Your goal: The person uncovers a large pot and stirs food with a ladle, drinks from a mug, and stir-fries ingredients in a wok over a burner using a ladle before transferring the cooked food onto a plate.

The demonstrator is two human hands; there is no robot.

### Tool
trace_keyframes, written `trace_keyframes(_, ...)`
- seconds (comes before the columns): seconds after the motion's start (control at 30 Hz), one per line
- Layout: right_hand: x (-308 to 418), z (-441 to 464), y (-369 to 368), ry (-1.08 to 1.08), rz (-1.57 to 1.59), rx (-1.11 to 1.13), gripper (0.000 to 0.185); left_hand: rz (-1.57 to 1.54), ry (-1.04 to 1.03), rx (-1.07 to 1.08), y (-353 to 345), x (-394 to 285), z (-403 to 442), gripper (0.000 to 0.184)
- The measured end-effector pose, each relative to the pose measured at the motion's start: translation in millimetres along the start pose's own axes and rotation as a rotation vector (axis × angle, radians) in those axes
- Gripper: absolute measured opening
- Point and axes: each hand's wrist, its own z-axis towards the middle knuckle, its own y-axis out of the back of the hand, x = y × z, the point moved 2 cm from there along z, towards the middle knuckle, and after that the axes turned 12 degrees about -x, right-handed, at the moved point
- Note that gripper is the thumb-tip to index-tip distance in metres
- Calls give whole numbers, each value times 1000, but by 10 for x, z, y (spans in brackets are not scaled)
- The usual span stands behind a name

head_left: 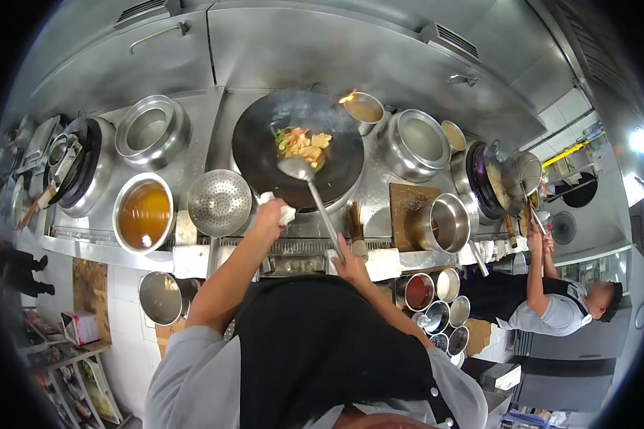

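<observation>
My left hand (269,219) is closed around a folded white cloth (286,211) at the near left rim of a large black wok (254,132). The cloth hides whatever part of the rim lies beneath it. In my right hand (352,266) is the long handle of a steel ladle (297,169), its bowl resting low inside the wok. Just beyond the bowl, stir-fried food (308,146) in pale pieces with green and red bits sits in the wok, and steam rises behind it. To the left of the wok lies a perforated strainer (220,202).
A flame (348,96) burns beside a small pot (365,111) at the back. A bowl of amber liquid (146,213) stands left; a steel pot (445,223) and a bamboo brush (356,225) are right. Sauce containers (418,292) sit lower right. A co-worker (551,300) works further right.
</observation>
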Motion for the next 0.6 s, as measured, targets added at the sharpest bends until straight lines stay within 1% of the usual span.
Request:
trace_keyframes(0.03,34,-78,115,31,4,63,77,-21,61,21,17,40,-42,14)
trace_keyframes(0.07,116,-65,290,13,6,60,77,-6,70,23,22,78,-49,14)
trace_keyframes(0.13,283,245,582,152,47,144,75,-69,19,31,-11,89,13,11)
trace_keyframes(0.2,189,609,600,36,-124,224,72,-96,12,60,23,125,219,9)
trace_keyframes(0.27,404,803,649,32,-148,171,74,-178,-30,70,150,168,241,8)
trace_keyframes(0.33,581,914,694,-80,-275,124,76,-255,-118,145,459,391,98,6)
trace_keyframes(0.37,499,866,619,-64,-258,107,78,-277,-98,50,568,405,-213,9)
trace_keyframes(0.4,642,741,716,-141,-151,155,81,-229,-123,122,817,623,-190,12)
trace_keyframes(0.43,630,536,717,86,-65,40,81,-207,-44,91,1004,821,-161,10)
trace_keyframes(0.47,613,360,748,317,21,-66,82,-122,-53,71,976,647,-599,10)
trace_keyframes(0.5,736,246,899,327,18,-52,82,-170,-66,68,948,614,-647,11)
trace_keyframes(0.53,990,119,1106,-41,263,197,81,-217,-79,62,927,551,-659,11)
trace_keyframes(0.57,1165,-13,1180,-425,497,442,81,-118,-147,96,818,377,-687,12)
trace_keyframes(0.6,1245,-14,1168,-418,493,451,81,-20,-223,135,649,115,-657,13)
